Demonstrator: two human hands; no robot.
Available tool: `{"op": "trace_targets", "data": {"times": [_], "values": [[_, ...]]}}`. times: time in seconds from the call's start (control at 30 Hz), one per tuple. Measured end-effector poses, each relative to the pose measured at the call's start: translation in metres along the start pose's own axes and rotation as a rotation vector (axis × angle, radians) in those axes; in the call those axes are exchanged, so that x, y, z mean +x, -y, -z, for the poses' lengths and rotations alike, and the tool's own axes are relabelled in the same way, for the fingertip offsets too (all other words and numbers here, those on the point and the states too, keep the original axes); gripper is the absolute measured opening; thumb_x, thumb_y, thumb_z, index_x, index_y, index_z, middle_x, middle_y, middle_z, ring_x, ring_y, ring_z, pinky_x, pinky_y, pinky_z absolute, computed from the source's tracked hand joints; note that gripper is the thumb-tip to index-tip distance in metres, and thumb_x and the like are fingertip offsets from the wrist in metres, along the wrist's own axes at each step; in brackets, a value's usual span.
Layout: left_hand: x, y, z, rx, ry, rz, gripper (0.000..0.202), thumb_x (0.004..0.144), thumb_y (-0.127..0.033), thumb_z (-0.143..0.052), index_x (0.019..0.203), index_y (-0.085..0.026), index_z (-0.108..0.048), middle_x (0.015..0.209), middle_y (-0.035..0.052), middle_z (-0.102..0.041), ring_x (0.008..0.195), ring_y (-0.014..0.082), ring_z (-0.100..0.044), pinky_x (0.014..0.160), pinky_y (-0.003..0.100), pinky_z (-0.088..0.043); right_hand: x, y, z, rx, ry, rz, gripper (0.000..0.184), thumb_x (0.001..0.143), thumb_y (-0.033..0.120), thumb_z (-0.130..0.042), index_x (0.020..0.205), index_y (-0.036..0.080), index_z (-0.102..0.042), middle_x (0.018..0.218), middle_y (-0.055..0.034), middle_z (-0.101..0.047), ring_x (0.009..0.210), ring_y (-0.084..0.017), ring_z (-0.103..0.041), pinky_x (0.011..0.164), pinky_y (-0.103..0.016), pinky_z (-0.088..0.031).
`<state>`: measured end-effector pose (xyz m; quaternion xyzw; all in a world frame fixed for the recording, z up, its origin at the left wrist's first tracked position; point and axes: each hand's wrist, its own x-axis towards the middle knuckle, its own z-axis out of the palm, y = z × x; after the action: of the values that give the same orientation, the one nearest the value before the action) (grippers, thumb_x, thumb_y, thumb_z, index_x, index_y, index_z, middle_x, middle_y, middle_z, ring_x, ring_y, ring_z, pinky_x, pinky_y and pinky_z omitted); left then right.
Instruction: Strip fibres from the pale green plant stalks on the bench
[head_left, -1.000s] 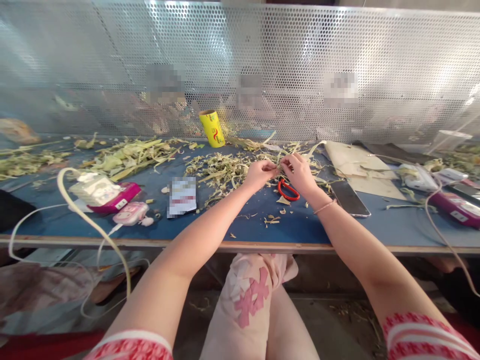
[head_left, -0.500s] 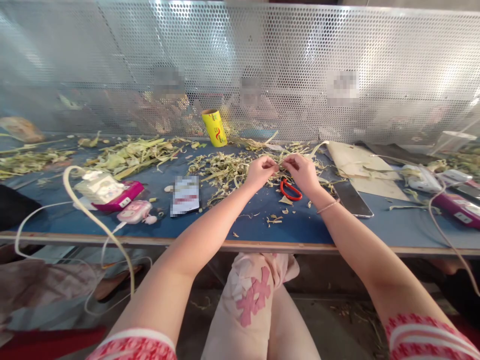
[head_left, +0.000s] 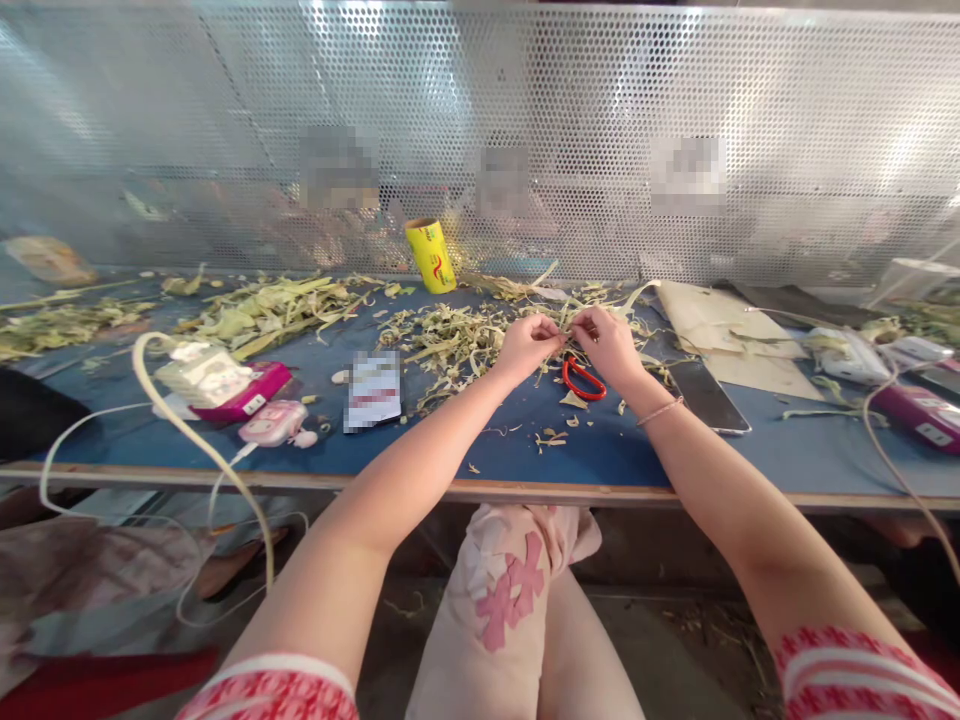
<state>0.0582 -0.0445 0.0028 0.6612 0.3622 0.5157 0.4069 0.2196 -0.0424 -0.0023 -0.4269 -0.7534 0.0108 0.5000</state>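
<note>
Close together over the heap, my left hand (head_left: 529,345) and my right hand (head_left: 606,340) are both closed in a pinch. Between their fingertips is a thin plant strip, mostly hidden by the fingers. Curled pale green plant strips (head_left: 457,335) lie in a loose pile to the left of my hands and behind them. Just below my right hand rests a red looped handle (head_left: 583,382), its other end hidden under the hands and strips. A few small plant scraps (head_left: 553,438) are scattered nearer the table's front edge.
A yellow tube (head_left: 431,258) leans by the perforated metal screen (head_left: 570,110). Leaves (head_left: 277,310), a magenta box (head_left: 259,388), a pink device (head_left: 274,424) and a printed packet (head_left: 373,395) sit left. A dark phone (head_left: 711,398) and beige paper (head_left: 727,330) lie right. A cable (head_left: 217,465) hangs over the edge.
The whole view has shifted slightly. Both hands keep their pinch over the pile, with only small finger movement and nothing let go.
</note>
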Motion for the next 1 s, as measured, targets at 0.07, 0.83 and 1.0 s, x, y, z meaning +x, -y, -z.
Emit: {"op": "trace_targets", "data": {"times": [0.07, 0.83, 1.0], "values": [[0.000, 0.001, 0.000, -0.006, 0.008, -0.016, 0.014, 0.068, -0.017, -0.067, 0.067, -0.017, -0.053, 0.055, -0.0040, -0.059, 0.051, 0.0081, -0.055, 0.057, 0.023, -0.043, 0.000, 0.001, 0.000, 0.012, -0.009, -0.011, 0.005, 0.078, 0.019, -0.056, 0.081, 0.022, -0.059, 0.077, -0.0022, -0.066, 0.071, -0.016, -0.060, 0.070, -0.032, -0.051], [-0.002, 0.000, -0.005, -0.365, 0.090, 0.136, 0.025, 0.069, -0.032, -0.075, 0.074, -0.014, -0.060, 0.066, -0.0006, -0.065, 0.065, 0.0099, -0.063, 0.072, 0.027, -0.052, 0.000, 0.022, 0.003, 0.146, -0.067, -0.157, 0.010, 0.068, 0.015, -0.057, 0.062, 0.019, -0.050, 0.066, 0.0011, -0.057, 0.061, -0.012, -0.053, 0.058, -0.026, -0.044], [-0.002, 0.002, -0.004, -0.395, 0.087, 0.165, 0.021, 0.074, -0.032, -0.072, 0.076, -0.013, -0.062, 0.066, 0.0009, -0.066, 0.064, 0.0097, -0.064, 0.072, 0.027, -0.053, 0.000, 0.022, 0.001, 0.143, -0.081, -0.137, 0.012, 0.068, 0.015, -0.058, 0.062, 0.019, -0.049, 0.064, 0.0019, -0.056, 0.059, -0.011, -0.050, 0.057, -0.025, -0.042]]}}
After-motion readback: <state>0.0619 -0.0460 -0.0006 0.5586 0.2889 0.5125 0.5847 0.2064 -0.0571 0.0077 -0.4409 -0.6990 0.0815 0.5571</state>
